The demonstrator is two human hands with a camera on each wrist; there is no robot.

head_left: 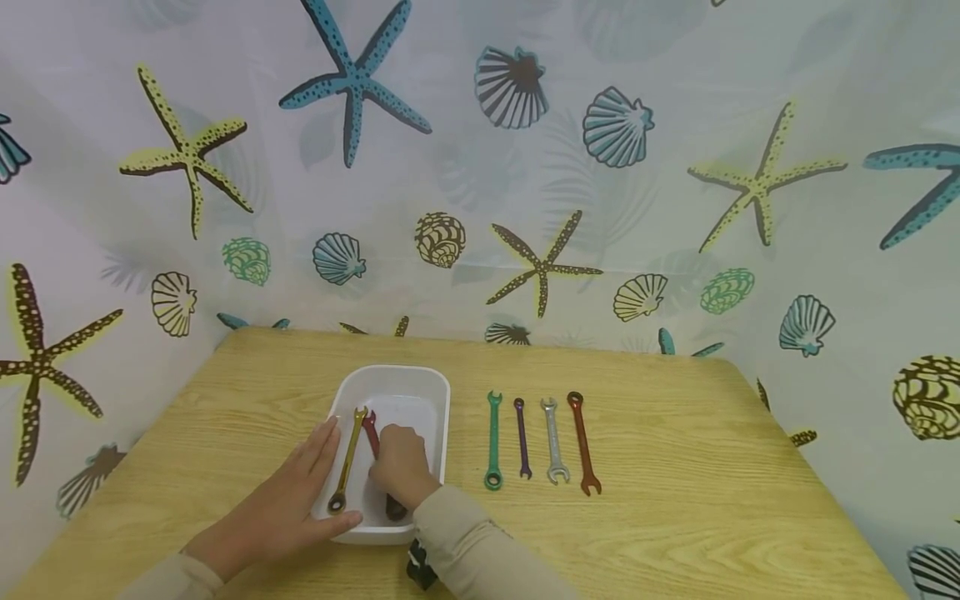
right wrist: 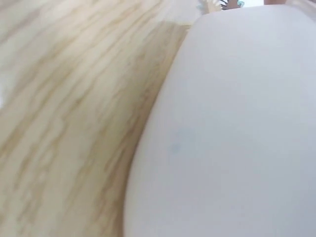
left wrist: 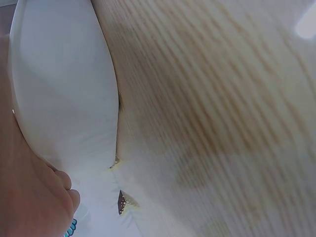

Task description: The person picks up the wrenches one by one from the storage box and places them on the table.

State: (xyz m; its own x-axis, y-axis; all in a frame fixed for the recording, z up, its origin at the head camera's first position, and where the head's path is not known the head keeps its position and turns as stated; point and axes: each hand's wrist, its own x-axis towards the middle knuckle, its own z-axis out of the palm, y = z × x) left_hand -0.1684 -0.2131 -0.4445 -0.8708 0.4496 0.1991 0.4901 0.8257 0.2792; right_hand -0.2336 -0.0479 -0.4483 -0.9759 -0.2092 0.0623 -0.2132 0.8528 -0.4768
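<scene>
A white plastic tray (head_left: pixel 411 408) lies on the table at left of centre. Inside it, a gold combination wrench (head_left: pixel 348 458) lies along the left side, and beside that is a red wrench (head_left: pixel 372 433). My right hand (head_left: pixel 403 467) reaches into the tray and grips the red wrench around its middle, hiding much of the shaft. A dark end (head_left: pixel 396 508) shows below that hand. My left hand (head_left: pixel 288 496) rests against the tray's left side, fingers extended and thumb over the near rim. In the left wrist view, its knuckles overlap the tray's outer wall (left wrist: pixel 64 89).
Right of the tray, several wrenches lie side by side on the wooden table (head_left: pixel 675 467): a green one (head_left: pixel 493 437), a small purple one (head_left: pixel 522 437), a silver one (head_left: pixel 554 442) and an orange-red one (head_left: pixel 583 442). A curtain (head_left: pixel 450 183) printed with shells and starfish surrounds the table.
</scene>
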